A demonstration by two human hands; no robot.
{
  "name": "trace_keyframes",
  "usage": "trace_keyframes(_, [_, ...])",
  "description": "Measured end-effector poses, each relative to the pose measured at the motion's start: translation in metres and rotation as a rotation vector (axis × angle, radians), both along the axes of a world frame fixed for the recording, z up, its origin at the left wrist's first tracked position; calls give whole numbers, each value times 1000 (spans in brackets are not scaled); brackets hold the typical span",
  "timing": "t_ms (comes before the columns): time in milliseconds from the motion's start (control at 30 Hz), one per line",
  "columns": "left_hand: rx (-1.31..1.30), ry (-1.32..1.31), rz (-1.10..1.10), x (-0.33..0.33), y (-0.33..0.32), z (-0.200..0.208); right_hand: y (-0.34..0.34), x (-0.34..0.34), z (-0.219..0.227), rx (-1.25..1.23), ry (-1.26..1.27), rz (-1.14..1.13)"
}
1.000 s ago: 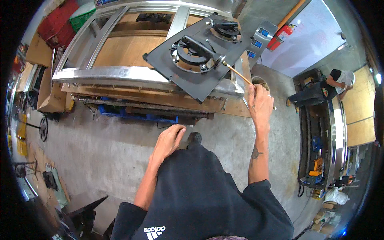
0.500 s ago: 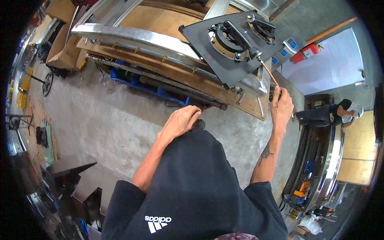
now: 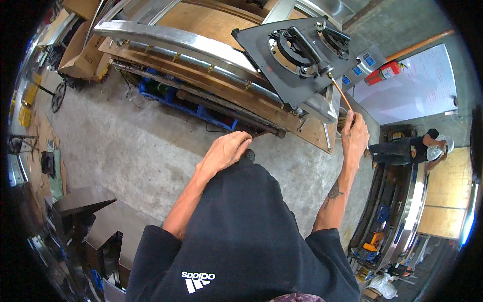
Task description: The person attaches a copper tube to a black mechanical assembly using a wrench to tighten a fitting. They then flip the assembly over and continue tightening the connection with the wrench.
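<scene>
Rod (image 3: 341,93) gripped in right hand (image 3: 355,135), tip at burner plate (image 3: 297,55) above; left hand (image 3: 225,151) rested loosely on knee. Steady, fine tip placement is called for.

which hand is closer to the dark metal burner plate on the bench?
Right. The right hand grips a thin brown rod reaching up to the dark metal burner plate. The left hand rests on the person's knee, well below it.
</scene>
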State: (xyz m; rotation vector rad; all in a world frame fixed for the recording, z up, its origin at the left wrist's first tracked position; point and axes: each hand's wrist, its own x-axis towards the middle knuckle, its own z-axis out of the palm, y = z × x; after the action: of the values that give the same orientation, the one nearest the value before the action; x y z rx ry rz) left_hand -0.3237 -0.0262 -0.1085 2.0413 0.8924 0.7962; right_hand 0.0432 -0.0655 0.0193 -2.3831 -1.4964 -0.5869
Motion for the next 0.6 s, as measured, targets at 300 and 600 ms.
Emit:
trace_keyframes(300, [-22, 13, -25, -1, -1, 0, 0, 1, -2, 10, -20, 2])
trace_keyframes(600, [-71, 78, -29, -1, 1, 7, 2, 8, -8, 14, -53, -23])
